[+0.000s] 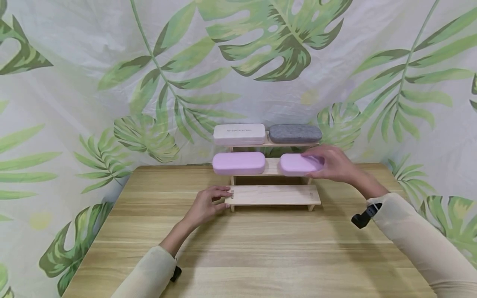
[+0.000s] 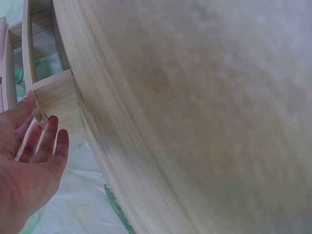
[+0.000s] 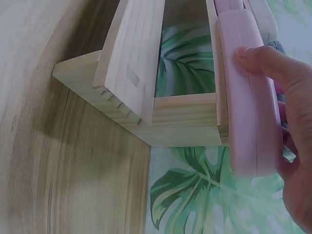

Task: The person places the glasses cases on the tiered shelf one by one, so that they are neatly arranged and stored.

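A light wooden three-step display rack point(image 1: 273, 195) stands on the table. My left hand point(image 1: 204, 205) grips the left end of its lowest step, thumb at the front corner and fingertips at the end; in the left wrist view the left hand point(image 2: 36, 165) is around that end. With my right hand point(image 1: 337, 166) I hold a small pink glasses case point(image 1: 292, 165) at the right of the middle step. In the right wrist view the thumb presses one long side of this case point(image 3: 251, 107), and the other fingers are partly hidden behind it.
A larger pink glasses case point(image 1: 238, 163) lies at the left of the middle step. On the top step are a white glasses case point(image 1: 239, 134) with small lettering and a grey felt-like one point(image 1: 295, 133). Leaf-printed cloth point(image 1: 179, 62) hangs behind the wooden table point(image 1: 268, 252).
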The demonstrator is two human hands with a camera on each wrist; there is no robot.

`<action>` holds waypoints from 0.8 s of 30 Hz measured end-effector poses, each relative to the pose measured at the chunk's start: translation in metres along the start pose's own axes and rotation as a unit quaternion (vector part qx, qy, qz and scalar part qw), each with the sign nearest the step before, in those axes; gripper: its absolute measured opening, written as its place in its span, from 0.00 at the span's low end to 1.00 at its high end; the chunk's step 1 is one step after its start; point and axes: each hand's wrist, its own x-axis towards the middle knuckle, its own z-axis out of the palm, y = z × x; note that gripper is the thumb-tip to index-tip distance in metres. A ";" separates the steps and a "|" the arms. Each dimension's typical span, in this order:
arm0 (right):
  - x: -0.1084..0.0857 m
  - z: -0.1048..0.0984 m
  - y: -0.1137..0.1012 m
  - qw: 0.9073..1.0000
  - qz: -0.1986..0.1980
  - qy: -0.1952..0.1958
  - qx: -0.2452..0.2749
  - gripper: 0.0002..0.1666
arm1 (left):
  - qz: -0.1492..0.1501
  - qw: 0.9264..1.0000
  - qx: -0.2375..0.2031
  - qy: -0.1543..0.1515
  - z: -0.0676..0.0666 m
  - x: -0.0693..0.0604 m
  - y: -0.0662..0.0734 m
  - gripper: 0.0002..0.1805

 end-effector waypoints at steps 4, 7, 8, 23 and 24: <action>0.002 0.001 0.000 1.000 -0.001 -0.003 0.005 0.37 | 0.000 1.000 -0.003 -0.001 0.001 -0.001 0.000 0.19; 0.004 0.002 0.000 1.000 -0.005 -0.002 0.004 0.36 | 0.003 1.000 -0.002 -0.001 0.001 -0.001 0.000 0.19; 0.004 0.003 0.000 1.000 -0.008 -0.002 0.002 0.36 | 0.002 1.000 -0.003 0.000 0.001 -0.001 0.000 0.19; 0.015 0.009 -0.003 0.998 -0.063 0.011 -0.007 0.33 | -0.010 1.000 -0.019 0.000 0.000 0.000 0.001 0.20; 0.015 0.009 -0.003 0.998 -0.067 0.012 -0.007 0.33 | -0.009 1.000 -0.019 0.000 0.000 0.000 0.001 0.20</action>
